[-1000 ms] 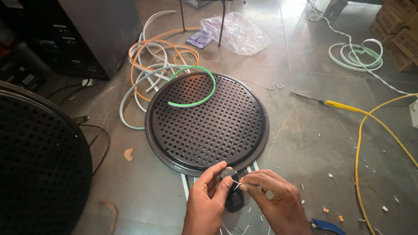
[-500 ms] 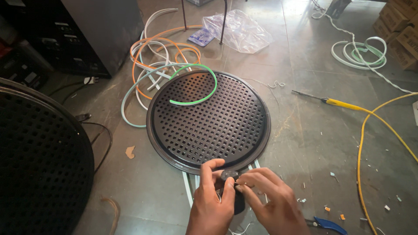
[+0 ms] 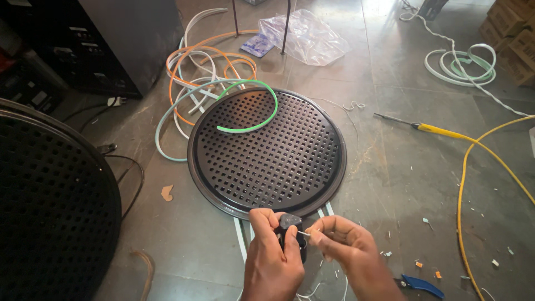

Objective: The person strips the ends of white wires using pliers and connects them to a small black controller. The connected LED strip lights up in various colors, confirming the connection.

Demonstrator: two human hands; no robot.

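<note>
Left hand (image 3: pixel 273 259) closed around a small black device (image 3: pixel 290 223), dark and smooth, seemingly plastic; held just in front of the near rim of the round grille, long axis running roughly toward and away from the viewer, upper end tilted toward the grille; lower part hidden behind the fingers, so exact shape hard to tell. Right hand (image 3: pixel 345 251) pinched narrow, thumb and forefinger nipping a thin pale wire (image 3: pixel 305 232); wire lying nearly level, pointing left into the black device, hands almost touching.

Beyond the hands, flat on the grey concrete floor (image 3: pixel 390 167): a round black grille (image 3: pixel 267 150), metal-looking, perforated with a regular grid of square holes, raised rim around the edge; a green flexible strip (image 3: pixel 262 120) curving across its far half; orange and white strips (image 3: pixel 200 72) looped in a tangle behind. At left, part of a second dark perforated disc (image 3: pixel 50 212). At right, a yellow-handled screwdriver (image 3: pixel 434 129) and a yellow cable (image 3: pixel 462 200); blue-handled cutters (image 3: pixel 421 284) near the right wrist; crumpled clear plastic bag (image 3: pixel 306 33) farther back.
</note>
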